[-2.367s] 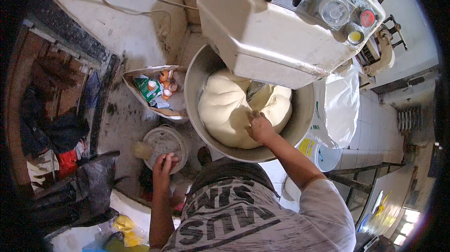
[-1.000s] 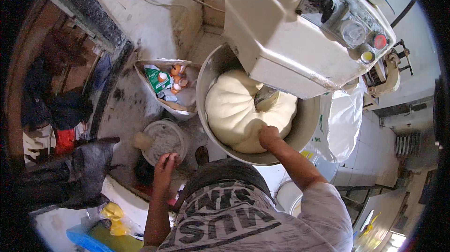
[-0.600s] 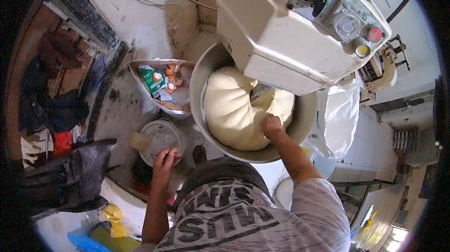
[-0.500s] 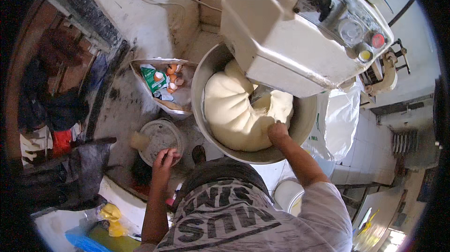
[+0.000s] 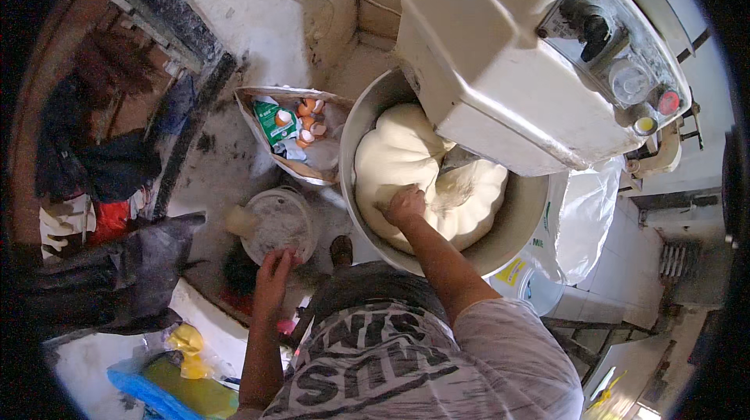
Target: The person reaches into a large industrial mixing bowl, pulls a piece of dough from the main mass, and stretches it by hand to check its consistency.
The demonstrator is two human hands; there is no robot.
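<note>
A large mass of pale, smooth dough (image 5: 391, 146) lies in folds round the inside of the steel mixing bowl (image 5: 361, 111). My right hand (image 5: 406, 207) is on the near-left part of the dough, its fingers curled closed on the surface; their tips are hidden. On the left, my left hand (image 5: 279, 264) hangs by the near rim of a round, whitish bucket (image 5: 306, 215). Its fingers are loosely bent and apart, and I see nothing in them. The cream mixer head (image 5: 500, 68) covers the far-right side of the bowl.
An open paper sack (image 5: 254, 119) with eggshells (image 5: 306, 119) and a green packet stands left of the bowl. To the right are a silvery plastic bag (image 5: 586, 213) and a clear tub with a yellow label (image 5: 512, 273). Dark cloth (image 5: 101, 271) hangs at the left.
My right hand has moved left across the dough, from its near-right part to its near-left part. The dough's folds have shifted. My left hand has barely moved; the view has swung slightly.
</note>
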